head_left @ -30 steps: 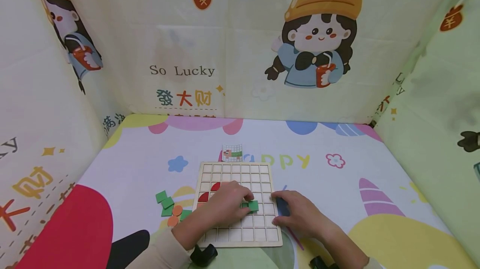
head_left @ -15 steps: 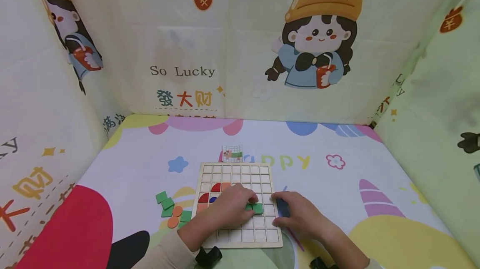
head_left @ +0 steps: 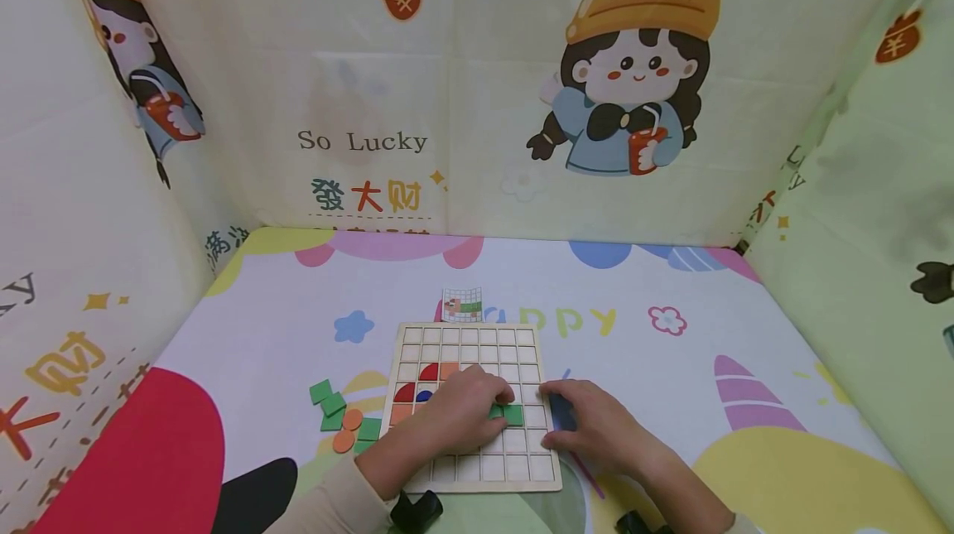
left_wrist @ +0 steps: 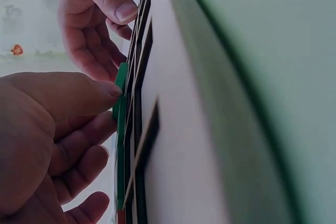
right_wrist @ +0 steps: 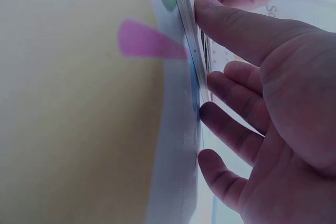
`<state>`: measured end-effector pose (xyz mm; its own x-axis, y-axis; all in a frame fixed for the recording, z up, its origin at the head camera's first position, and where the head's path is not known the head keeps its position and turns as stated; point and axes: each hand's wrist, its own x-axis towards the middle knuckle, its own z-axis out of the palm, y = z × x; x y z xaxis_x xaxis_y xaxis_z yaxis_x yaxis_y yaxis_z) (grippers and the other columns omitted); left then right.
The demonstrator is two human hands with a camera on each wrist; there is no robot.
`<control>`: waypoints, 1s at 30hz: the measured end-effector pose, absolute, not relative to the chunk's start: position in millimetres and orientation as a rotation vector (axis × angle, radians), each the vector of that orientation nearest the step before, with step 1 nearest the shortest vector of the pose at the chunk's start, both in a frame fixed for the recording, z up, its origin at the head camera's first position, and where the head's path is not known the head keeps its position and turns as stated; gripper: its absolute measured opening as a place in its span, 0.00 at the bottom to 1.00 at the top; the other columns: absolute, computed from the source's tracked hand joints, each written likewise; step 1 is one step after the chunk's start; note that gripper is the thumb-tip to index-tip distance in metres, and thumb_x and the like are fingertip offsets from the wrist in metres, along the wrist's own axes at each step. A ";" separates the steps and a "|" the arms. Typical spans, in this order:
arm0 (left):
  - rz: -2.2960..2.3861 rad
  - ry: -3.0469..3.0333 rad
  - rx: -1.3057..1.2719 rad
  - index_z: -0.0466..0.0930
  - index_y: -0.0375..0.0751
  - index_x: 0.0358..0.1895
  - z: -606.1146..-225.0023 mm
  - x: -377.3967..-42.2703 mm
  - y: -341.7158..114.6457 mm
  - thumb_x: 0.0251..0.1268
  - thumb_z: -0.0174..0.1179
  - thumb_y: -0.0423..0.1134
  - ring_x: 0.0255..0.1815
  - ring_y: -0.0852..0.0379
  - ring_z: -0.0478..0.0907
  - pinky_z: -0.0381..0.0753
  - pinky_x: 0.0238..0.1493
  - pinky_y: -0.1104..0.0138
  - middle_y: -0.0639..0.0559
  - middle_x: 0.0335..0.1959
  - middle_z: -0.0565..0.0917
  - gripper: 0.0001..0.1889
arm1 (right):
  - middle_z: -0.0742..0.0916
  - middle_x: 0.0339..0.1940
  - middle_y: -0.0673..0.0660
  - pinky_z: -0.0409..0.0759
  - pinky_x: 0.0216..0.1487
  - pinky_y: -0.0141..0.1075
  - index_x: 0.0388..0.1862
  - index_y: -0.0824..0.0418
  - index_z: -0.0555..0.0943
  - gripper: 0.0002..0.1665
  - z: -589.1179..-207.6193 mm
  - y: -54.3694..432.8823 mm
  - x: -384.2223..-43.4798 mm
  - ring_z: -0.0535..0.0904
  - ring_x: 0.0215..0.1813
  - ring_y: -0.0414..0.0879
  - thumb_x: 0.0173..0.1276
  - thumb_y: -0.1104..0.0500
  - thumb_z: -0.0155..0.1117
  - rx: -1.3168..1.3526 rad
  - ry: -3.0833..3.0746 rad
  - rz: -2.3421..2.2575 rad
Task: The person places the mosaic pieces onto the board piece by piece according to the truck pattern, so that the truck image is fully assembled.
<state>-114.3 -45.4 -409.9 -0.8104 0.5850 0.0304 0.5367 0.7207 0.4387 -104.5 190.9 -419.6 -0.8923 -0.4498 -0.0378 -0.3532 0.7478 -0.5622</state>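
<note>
Left hand (head_left: 468,408): shifted rightward over the board since a second ago, green square along with it; blue piece now shows past the wrist.
Left grip: narrow, thumb and finger pinching the green square (head_left: 513,415).
Green square: thin, flat, on the board right of middle; cannot tell if fully seated in its cell.
Right hand (head_left: 596,424): same place, thumb and fingers spread wide, tips at the board's right edge.
Board (head_left: 492,469): pale, wood-like, square, thin ribs making a grid of cells.
Placed pieces: two curved-edged red pieces (head_left: 405,392), blue piece (head_left: 424,396), salmon squares (head_left: 450,370), all flat.
Loose pile: green squares (head_left: 320,391) overlapping, plus round orange discs (head_left: 353,418), left of the board.
Card (head_left: 462,305): small, gridded print, behind the board; detail too small to read.
Hidden: middle cells under left hand and forearm; next green tile partly behind fingers.
Cut off: both sleeves, at bottom edge.
Blurred: board's near rim, left wrist view.
</note>
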 end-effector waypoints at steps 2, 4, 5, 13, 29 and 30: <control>0.657 2.819 0.929 0.86 0.46 0.45 -410.5 -114.6 -45.3 0.60 0.69 0.41 0.37 0.63 0.72 0.73 0.41 0.69 0.62 0.37 0.84 0.10 | 0.83 0.57 0.54 0.70 0.63 0.55 0.60 0.57 0.79 0.34 -419.6 191.1 -104.7 0.76 0.62 0.56 0.56 0.48 0.79 -0.652 2.775 -0.841; 0.655 2.826 0.935 0.86 0.46 0.44 -411.4 -114.7 -45.2 0.60 0.69 0.41 0.37 0.63 0.72 0.73 0.41 0.69 0.62 0.37 0.84 0.10 | 0.83 0.57 0.54 0.71 0.63 0.55 0.60 0.58 0.79 0.34 -419.4 191.2 -104.8 0.76 0.61 0.55 0.56 0.48 0.79 -0.661 2.775 -0.841; 0.655 2.828 0.935 0.86 0.46 0.44 -412.0 -114.9 -45.1 0.60 0.69 0.41 0.37 0.63 0.72 0.73 0.41 0.69 0.62 0.37 0.84 0.10 | 0.83 0.57 0.54 0.71 0.63 0.55 0.60 0.58 0.79 0.34 -419.3 191.2 -104.8 0.76 0.61 0.55 0.56 0.48 0.78 -0.664 2.775 -0.840; 0.673 2.829 0.927 0.86 0.46 0.44 -413.3 -115.4 -45.1 0.59 0.69 0.39 0.38 0.62 0.72 0.74 0.43 0.69 0.62 0.36 0.83 0.10 | 0.83 0.57 0.54 0.71 0.62 0.55 0.60 0.58 0.79 0.34 -418.4 190.6 -104.0 0.76 0.61 0.55 0.56 0.49 0.79 -0.657 2.777 -0.837; 0.665 2.824 0.897 0.86 0.45 0.46 -411.8 -114.9 -44.3 0.60 0.68 0.39 0.39 0.61 0.72 0.74 0.44 0.68 0.61 0.37 0.83 0.11 | 0.83 0.57 0.54 0.70 0.63 0.55 0.60 0.58 0.79 0.35 -418.3 190.2 -104.6 0.75 0.62 0.55 0.56 0.48 0.79 -0.636 2.771 -0.831; 0.665 2.822 0.897 0.86 0.45 0.46 -411.6 -114.6 -44.2 0.60 0.68 0.39 0.40 0.61 0.72 0.74 0.44 0.68 0.61 0.37 0.83 0.11 | 0.83 0.58 0.54 0.70 0.63 0.55 0.61 0.58 0.79 0.35 -418.5 190.3 -104.7 0.75 0.62 0.55 0.56 0.48 0.79 -0.638 2.772 -0.831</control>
